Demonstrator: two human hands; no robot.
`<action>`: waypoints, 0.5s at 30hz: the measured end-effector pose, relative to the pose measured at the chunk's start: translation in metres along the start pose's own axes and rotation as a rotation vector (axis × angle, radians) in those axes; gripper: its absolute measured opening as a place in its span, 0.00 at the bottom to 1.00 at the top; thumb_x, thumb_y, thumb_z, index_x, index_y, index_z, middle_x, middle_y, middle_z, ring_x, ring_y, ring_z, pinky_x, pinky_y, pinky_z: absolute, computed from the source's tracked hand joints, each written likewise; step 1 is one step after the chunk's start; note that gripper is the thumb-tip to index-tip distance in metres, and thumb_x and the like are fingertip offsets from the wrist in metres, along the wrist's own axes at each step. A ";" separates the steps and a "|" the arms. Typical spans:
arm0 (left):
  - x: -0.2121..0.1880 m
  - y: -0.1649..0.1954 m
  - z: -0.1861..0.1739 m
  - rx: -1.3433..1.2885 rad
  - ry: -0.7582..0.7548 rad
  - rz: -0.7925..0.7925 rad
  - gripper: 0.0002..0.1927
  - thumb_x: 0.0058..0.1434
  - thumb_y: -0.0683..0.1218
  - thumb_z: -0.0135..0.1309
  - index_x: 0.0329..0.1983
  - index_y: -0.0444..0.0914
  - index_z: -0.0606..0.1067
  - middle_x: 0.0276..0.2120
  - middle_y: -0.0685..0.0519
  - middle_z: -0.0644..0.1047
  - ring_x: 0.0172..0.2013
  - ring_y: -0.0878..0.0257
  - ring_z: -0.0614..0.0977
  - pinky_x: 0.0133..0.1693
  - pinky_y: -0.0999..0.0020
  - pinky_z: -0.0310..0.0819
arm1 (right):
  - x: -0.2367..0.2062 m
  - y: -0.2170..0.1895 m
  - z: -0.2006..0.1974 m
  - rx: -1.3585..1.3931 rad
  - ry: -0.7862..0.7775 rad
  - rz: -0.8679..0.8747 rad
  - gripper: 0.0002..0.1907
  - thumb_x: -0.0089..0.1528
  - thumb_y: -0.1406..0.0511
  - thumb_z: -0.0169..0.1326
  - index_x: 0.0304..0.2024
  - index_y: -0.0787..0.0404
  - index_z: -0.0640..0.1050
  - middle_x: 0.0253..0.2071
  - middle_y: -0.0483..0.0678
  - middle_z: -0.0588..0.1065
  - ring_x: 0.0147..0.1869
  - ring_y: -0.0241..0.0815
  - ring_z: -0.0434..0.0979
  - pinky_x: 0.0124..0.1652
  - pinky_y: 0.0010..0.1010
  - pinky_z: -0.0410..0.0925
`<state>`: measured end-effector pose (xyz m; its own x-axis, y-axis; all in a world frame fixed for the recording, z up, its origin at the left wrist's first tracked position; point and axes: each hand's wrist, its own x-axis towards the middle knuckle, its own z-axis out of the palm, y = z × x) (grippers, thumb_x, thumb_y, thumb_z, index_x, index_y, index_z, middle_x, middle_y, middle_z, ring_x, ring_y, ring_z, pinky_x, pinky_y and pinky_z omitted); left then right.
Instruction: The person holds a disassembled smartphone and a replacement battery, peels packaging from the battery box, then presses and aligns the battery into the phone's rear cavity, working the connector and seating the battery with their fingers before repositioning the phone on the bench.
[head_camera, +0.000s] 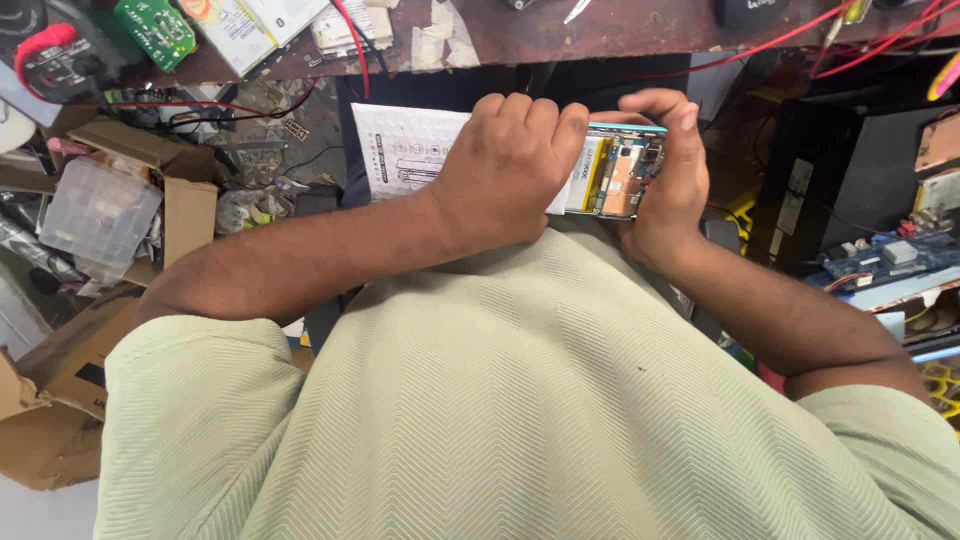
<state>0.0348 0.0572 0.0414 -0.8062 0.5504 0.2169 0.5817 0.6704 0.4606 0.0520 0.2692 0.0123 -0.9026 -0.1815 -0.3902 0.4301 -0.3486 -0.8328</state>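
Two hands — opened phone (622, 170), circuitry exposed.

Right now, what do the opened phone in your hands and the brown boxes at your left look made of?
The opened phone looks like a glossy teal plastic or metal frame around bare circuit boards with coppery patches. The brown boxes look like matte corrugated cardboard, judging by torn, creased flaps.

Opened phone (625, 172): glossy metal and copper-toned parts exposed. Printed sheet (405, 150): matt white paper. Shirt (520, 400): ribbed matt cloth. Boxes (60, 390): rough brown cardboard. Bench (600, 30): worn wood.
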 end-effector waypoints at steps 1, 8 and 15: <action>-0.001 0.000 0.000 -0.005 0.003 0.002 0.33 0.38 0.40 0.62 0.51 0.27 0.71 0.31 0.48 0.71 0.33 0.55 0.73 0.35 0.60 0.62 | 0.000 0.000 0.001 0.000 -0.006 0.007 0.27 0.75 0.45 0.38 0.59 0.60 0.67 0.55 0.60 0.76 0.56 0.46 0.81 0.57 0.38 0.76; -0.002 -0.002 0.004 0.012 -0.024 0.004 0.32 0.38 0.40 0.61 0.50 0.27 0.71 0.32 0.48 0.71 0.33 0.55 0.73 0.35 0.59 0.62 | 0.000 0.007 0.003 -0.035 -0.013 -0.005 0.28 0.77 0.46 0.37 0.66 0.58 0.66 0.56 0.60 0.75 0.54 0.46 0.80 0.55 0.37 0.77; -0.003 -0.002 0.006 -0.007 -0.059 -0.018 0.29 0.38 0.39 0.60 0.47 0.29 0.71 0.31 0.47 0.71 0.33 0.54 0.73 0.35 0.59 0.62 | 0.004 0.008 0.007 -0.030 -0.062 0.008 0.29 0.76 0.46 0.36 0.68 0.57 0.64 0.58 0.60 0.75 0.56 0.46 0.80 0.55 0.38 0.77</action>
<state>0.0366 0.0577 0.0347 -0.8090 0.5663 0.1577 0.5659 0.6774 0.4700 0.0521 0.2598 0.0072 -0.8959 -0.2416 -0.3729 0.4363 -0.3189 -0.8414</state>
